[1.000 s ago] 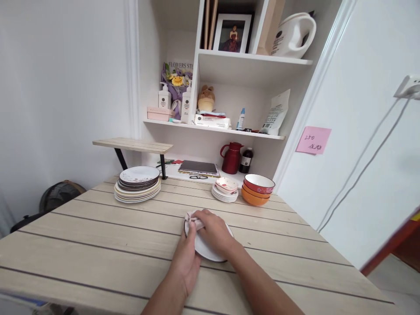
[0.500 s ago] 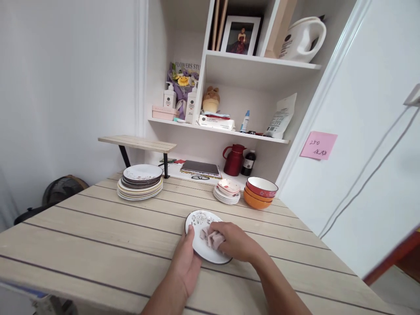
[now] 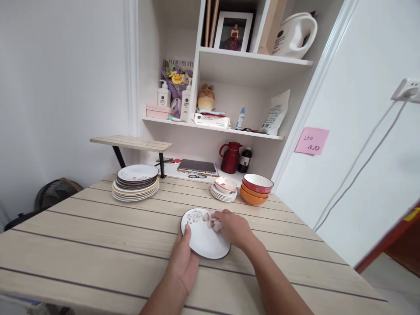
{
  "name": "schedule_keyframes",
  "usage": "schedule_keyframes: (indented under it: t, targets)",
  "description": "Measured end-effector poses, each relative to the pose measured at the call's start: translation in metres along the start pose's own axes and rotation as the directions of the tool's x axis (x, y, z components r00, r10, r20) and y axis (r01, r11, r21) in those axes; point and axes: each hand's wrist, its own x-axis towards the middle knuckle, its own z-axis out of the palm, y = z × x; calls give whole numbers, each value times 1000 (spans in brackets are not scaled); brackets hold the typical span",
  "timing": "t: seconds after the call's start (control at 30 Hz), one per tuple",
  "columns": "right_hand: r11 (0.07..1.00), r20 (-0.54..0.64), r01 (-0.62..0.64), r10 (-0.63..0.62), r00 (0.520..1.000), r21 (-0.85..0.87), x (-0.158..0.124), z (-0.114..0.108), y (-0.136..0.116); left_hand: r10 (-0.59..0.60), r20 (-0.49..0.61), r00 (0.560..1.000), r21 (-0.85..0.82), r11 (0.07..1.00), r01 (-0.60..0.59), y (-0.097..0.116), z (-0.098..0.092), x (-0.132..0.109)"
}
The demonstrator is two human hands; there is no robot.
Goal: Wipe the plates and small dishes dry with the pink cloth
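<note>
A white plate (image 3: 205,240) with a dark rim and a grey floral print is tilted over the near middle of the table. My left hand (image 3: 185,258) grips its left edge, thumb on top and the fingers hidden underneath. Bunched in my right hand (image 3: 233,228) is a pale pinkish cloth (image 3: 214,222), pressed on the plate's upper right part near the print. The fingers of that hand are closed round the cloth and partly out of sight.
Stacked plates (image 3: 136,183) stand at the left by a small wooden riser (image 3: 131,142). Small dishes (image 3: 224,190) and stacked bowls (image 3: 257,190) sit at the back right. Behind them are a red jug (image 3: 230,157), a dark bottle (image 3: 244,160), a laptop (image 3: 197,166) and glasses (image 3: 197,176).
My right hand has slid the cloth from the plate's middle toward its upper right edge. My left hand keeps its hold. The whole view has shifted slightly.
</note>
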Motion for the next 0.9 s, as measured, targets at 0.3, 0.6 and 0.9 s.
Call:
schedule_keyframes:
  t: [0.3,0.6,0.9]
  targets:
    - [845,257,308,-445,858,436,-31,-25,-4,-20,17,1000,36,999,19,2,1,-4]
    - [858,-113,358,-341,933,369,-1,18,-54,-5,93,996,-31,999,7,5,0,1]
    - [998,-61,58,-60,996,-33,21,9,-25,-21,29,999,-41,999,22,6,4,-2]
